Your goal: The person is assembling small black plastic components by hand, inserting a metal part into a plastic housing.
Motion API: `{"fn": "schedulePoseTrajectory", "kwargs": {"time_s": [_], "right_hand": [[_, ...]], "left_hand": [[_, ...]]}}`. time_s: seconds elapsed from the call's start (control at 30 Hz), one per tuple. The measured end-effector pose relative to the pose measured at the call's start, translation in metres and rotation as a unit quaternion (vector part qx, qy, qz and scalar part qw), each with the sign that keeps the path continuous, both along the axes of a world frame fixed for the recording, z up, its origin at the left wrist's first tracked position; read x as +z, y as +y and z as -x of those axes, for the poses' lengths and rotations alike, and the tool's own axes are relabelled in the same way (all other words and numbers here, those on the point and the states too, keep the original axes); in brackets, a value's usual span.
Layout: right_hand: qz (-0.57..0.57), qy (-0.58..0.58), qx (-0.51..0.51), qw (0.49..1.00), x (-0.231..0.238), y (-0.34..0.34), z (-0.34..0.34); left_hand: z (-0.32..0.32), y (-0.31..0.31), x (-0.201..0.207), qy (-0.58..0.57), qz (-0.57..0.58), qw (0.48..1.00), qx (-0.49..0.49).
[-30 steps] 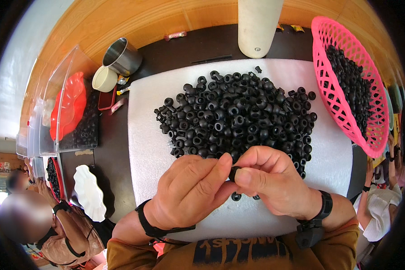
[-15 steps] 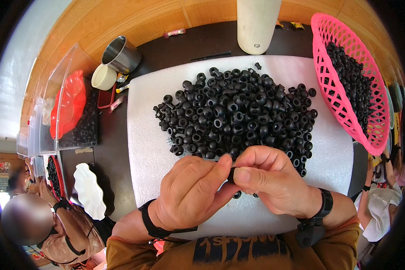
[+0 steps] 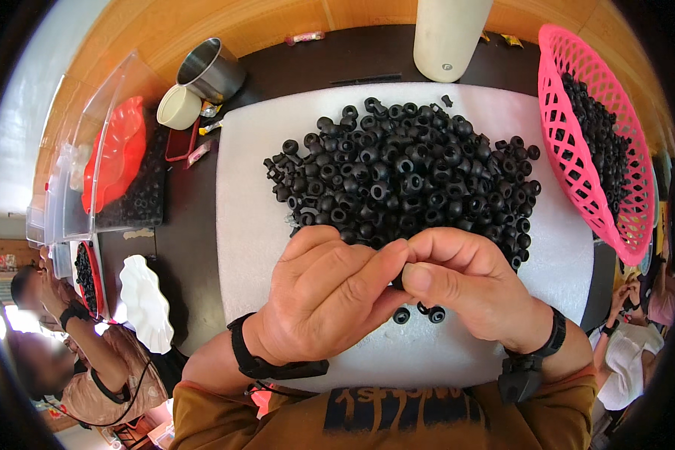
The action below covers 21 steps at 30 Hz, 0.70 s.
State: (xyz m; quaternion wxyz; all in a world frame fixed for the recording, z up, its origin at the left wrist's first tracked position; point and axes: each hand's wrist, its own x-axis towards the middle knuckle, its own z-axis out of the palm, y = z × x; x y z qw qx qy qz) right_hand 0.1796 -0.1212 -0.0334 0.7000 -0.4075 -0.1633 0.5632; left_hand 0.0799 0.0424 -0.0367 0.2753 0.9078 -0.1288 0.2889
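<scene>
My left hand and my right hand meet above the near edge of a heap of small black rounded plastic parts. Between the fingertips of both hands a small black part is pinched; fingers cover most of it. Many parts in the heap are hollow, with a round opening. A few loose black parts lie just below my hands on the white foam sheet. Each wrist wears a black band.
A pink lattice basket of black parts tilts at the right. A cream cylinder stands at the back. Left are a steel cup, a clear bin with a red tray, and a white scalloped dish. People sit at both sides.
The view has shifted slightly, and my hands sit a little higher against the heap. They still pinch the small black part, now more hidden. More loose parts show below them.
</scene>
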Motion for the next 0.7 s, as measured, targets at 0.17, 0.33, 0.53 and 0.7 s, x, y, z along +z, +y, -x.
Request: {"fn": "schedulePoseTrajectory", "kwargs": {"time_s": [0.17, 0.33, 0.53, 0.7], "right_hand": [[0.008, -0.023, 0.007, 1.000, -0.0041, 0.0003, -0.0014], [-0.015, -0.027, -0.002, 1.000, -0.0066, -0.0013, -0.0010], [-0.002, -0.014, -0.017, 1.000, -0.0041, -0.0005, 0.0001], [0.000, -0.004, 0.001, 1.000, -0.0027, -0.0006, 0.0003]], "left_hand": [[-0.0012, 0.0003, -0.0004, 0.013, -0.030, 0.999, 0.007], [-0.0031, -0.0016, 0.0042, 0.006, -0.039, 0.999, 0.008], [-0.0029, 0.0004, 0.0027, -0.004, -0.063, 0.998, 0.025], [0.0008, 0.0042, 0.0085, 0.018, -0.133, 0.990, 0.030]]}}
